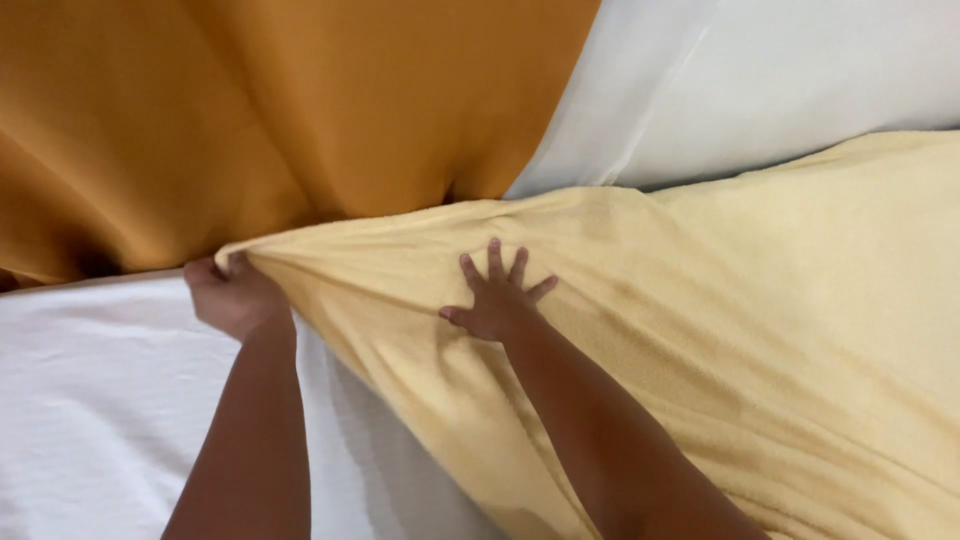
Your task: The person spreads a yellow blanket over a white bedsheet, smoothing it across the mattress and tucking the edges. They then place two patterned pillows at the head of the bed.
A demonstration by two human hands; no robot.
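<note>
1. At the head of the bed, my left hand (235, 297) is clenched on the corner of the yellow blanket (760, 330), its fingers (205, 270) curled round the edge where it meets the orange curtain (250, 120).
2. My right hand (495, 300) lies flat on the blanket, fingers (495, 262) spread and released, gripping nothing, only pressing the cloth down.
3. The blanket runs from that corner across the right of the bed, over the white sheet (90, 400) and just below the white pillow (760, 90).
4. To do this well, I judge I should keep the corner taut with the left hand while the right palm sweeps outward, so the folds between my hands flatten.
5. I should pull evenly and low, or the ridge by my right wrist may bunch.
6. No packages, labels or signs show anywhere; only plain cloth in orange, yellow and white.
</note>
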